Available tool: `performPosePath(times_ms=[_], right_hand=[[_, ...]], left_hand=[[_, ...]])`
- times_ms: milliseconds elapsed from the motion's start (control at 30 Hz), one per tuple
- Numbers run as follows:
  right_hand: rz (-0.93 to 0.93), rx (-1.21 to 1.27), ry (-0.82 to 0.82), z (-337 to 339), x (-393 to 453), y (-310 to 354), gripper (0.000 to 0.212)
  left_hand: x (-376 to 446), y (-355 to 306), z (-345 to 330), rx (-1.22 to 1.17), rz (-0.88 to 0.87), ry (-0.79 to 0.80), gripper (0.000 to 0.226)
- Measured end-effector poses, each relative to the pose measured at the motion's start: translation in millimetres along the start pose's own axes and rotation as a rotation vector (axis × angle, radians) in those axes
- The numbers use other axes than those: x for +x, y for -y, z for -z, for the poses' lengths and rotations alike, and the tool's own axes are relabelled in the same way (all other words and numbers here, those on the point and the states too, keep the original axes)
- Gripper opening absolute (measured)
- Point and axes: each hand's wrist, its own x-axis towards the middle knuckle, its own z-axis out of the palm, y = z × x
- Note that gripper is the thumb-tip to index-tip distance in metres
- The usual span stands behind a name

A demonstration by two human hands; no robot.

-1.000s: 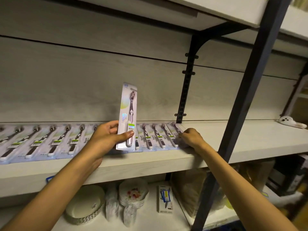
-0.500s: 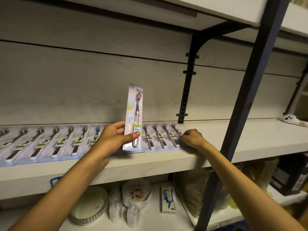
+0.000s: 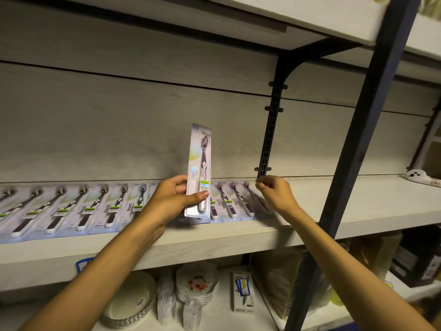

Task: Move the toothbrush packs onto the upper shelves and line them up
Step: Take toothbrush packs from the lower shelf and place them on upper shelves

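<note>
A long row of toothbrush packs (image 3: 86, 209) lies flat, side by side, on the pale wooden shelf (image 3: 238, 237). My left hand (image 3: 171, 201) holds one more toothbrush pack (image 3: 199, 168) upright over the middle of the row, thumb across its lower front. Three purple-handled packs (image 3: 232, 201) lie to its right. My right hand (image 3: 274, 192) hovers over the row's right end, its fingertips pinched on the far end of the rightmost pack (image 3: 262, 207), which looks blurred. That hand sits right by the foot of the slotted rail.
A dark slotted rail (image 3: 268, 139) runs up the back wall, and a dark metal post (image 3: 353, 139) stands in front at right. Bare shelf stretches right to a white object (image 3: 420, 177). Below are plates (image 3: 196, 285), bowls (image 3: 128, 299) and a small box (image 3: 243, 290).
My right hand has risen from the near end of the rightmost pack to its far end. My left hand with the upright pack has shifted slightly right along the row.
</note>
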Motion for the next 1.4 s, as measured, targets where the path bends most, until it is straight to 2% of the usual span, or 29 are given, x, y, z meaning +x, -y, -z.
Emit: performPosePath(times_ms=[67, 133, 233, 300, 400, 467, 600, 667, 800, 1000, 1200, 1400], right_hand=[[-0.032, 0.339, 0.173, 6.4, -5.5, 27.4, 0.020], [-0.082, 0.545, 0.337, 9.3, -11.7, 53.3, 0.025], [-0.122, 0.639, 0.511, 7.3, -17.0, 79.3, 0.034], [-0.132, 0.643, 0.566, 4.0, -18.1, 87.6, 0.040], [-0.178, 0.627, 0.501, -0.9, -14.5, 87.7, 0.045], [-0.192, 0.601, 0.441, -2.4, -9.8, 85.1, 0.036], [-0.250, 0.531, 0.299, 7.7, 2.5, 78.4, 0.004], [-0.282, 0.460, 0.217, 15.4, 11.6, 65.4, 0.008], [-0.362, 0.248, 0.066, 24.2, 29.5, 23.7, 0.011], [-0.467, 0.047, 0.053, 25.4, 30.0, -12.9, 0.036], [-0.503, -0.041, 0.148, 10.5, 34.8, -21.7, 0.027], [-0.470, -0.231, 0.163, 2.6, 31.5, -23.0, 0.039]], left_hand=[[6.7, -1.3, -6.9, 0.001, 0.006, 0.010, 0.038], [14.1, -2.1, -16.9, 0.000, 0.015, 0.027, 0.038], [25.0, -1.4, -31.4, 0.006, 0.027, 0.042, 0.037], [29.9, 0.1, -38.5, 0.025, 0.011, 0.045, 0.034], [33.6, 1.5, -43.7, 0.078, 0.005, 0.066, 0.030], [36.8, 3.8, -44.4, 0.128, 0.008, 0.074, 0.030], [40.0, 5.7, -28.6, 0.722, -0.142, 0.014, 0.037], [37.7, 5.6, -17.3, 0.938, -0.227, 0.004, 0.047], [33.4, 2.8, 3.2, 1.185, -0.305, -0.052, 0.050], [31.8, 4.6, 17.4, 1.265, -0.322, -0.080, 0.047], [32.4, 6.5, 18.5, 1.256, -0.340, -0.066, 0.044], [30.8, 6.9, 19.6, 1.257, -0.371, -0.077, 0.042]])
